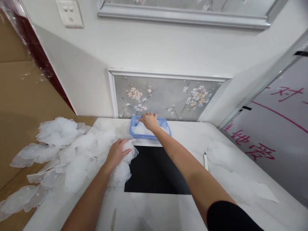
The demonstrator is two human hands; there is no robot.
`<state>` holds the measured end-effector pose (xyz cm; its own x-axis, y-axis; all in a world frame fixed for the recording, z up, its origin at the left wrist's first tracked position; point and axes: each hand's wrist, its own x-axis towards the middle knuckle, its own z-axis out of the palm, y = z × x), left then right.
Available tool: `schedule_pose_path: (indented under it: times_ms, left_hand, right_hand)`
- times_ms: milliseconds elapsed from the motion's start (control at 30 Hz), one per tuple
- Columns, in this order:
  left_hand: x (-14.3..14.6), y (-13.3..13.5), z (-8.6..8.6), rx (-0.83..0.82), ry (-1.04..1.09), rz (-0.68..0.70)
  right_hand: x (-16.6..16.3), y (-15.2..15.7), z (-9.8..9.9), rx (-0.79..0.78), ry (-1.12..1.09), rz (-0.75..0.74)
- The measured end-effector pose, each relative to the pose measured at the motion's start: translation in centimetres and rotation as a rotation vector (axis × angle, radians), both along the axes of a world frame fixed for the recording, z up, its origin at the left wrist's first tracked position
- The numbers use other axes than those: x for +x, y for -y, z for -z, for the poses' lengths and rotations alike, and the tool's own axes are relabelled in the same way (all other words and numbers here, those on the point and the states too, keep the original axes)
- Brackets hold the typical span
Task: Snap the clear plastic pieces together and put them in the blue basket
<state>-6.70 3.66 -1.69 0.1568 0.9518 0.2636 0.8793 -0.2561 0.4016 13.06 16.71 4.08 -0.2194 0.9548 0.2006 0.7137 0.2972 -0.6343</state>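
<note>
My left hand (118,153) is closed around a bunch of sheer white petal-shaped pieces (123,173), thumb on top, at the left edge of a black mat (151,170). Across the table, my right hand (149,121) is over a blue plastic basket (151,137), its fingers bent down and closed at the far rim. Whatever they pinch is hidden from me. White sheets or pieces (141,129) lie inside the basket below that hand. My right forearm crosses above the mat.
A big heap of similar sheer white pieces (79,160) spreads over the left of the white table (163,211) and past its edge, beside brown cardboard (21,96). A pen-like white stick (205,161) lies to the right. Behind stands a panelled wall (168,48); a whiteboard (276,128) leans at right.
</note>
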Motion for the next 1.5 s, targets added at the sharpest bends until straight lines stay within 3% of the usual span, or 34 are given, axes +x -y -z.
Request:
schedule_pose_path:
  times_ms: [100,200,267,367,467,600,733,800,867,933,1033,1200,1367,1500]
  left_hand:
    - [0.5,0.0,0.0,0.051,0.155,0.033]
    - [1.6,0.2,-0.6,0.105,0.337,0.05]
    - [2.6,0.7,-1.0,0.112,0.373,0.06]
    - [4.0,1.3,-1.3,0.08,0.287,0.075]
    - [4.7,1.8,-1.1,0.023,0.011,0.02]
    - [4.8,1.9,-0.6,0.034,-0.264,-0.058]
    - [5.0,1.8,-0.9,0.153,-0.257,0.016]
    - [5.3,1.8,-1.1,0.196,-0.187,0.011]
    - [5.6,1.9,-1.3,0.199,-0.021,-0.016]
    - [5.9,2.1,-1.4,0.123,0.237,-0.059]
    - [6.2,2.3,-1.5,-0.117,0.655,-0.133]
    - [7.1,3.3,-2.2,-0.575,1.176,-0.016]
    - [9.1,5.1,-1.4,-0.934,1.261,0.066]
    - [10.0,5.4,0.2,-0.933,1.143,0.053]
  right_hand:
    - [0.4,3.7,1.5,-0.048,-0.079,-0.198]
    - [0.1,7.9,4.3,-0.194,-0.238,-0.462]
    - [0.2,10.1,6.1,-0.327,-0.579,-0.544]
    - [1.5,11.8,7.7,-0.508,-0.825,-0.464]
    - [4.3,12.3,8.3,-0.594,-0.759,-0.283]
    - [8.0,12.8,8.6,-0.572,-0.54,-0.032]
    - [9.8,13.5,8.6,-0.324,-0.35,-0.002]
    - [10.2,13.9,8.8,-0.206,-0.399,0.014]
    - [10.5,14.1,9.1,-0.233,-0.557,0.035]
    - [10.9,14.1,9.4,-0.367,-0.792,0.055]
    - [11.7,13.9,9.5,-0.581,-1.116,0.065]
    - [13.2,13.3,8.8,-0.677,-1.371,0.091]
    - [14.1,13.6,7.7,-0.771,-1.362,-0.002]
    - [14.4,14.3,7.9,-0.951,-1.268,-0.045]
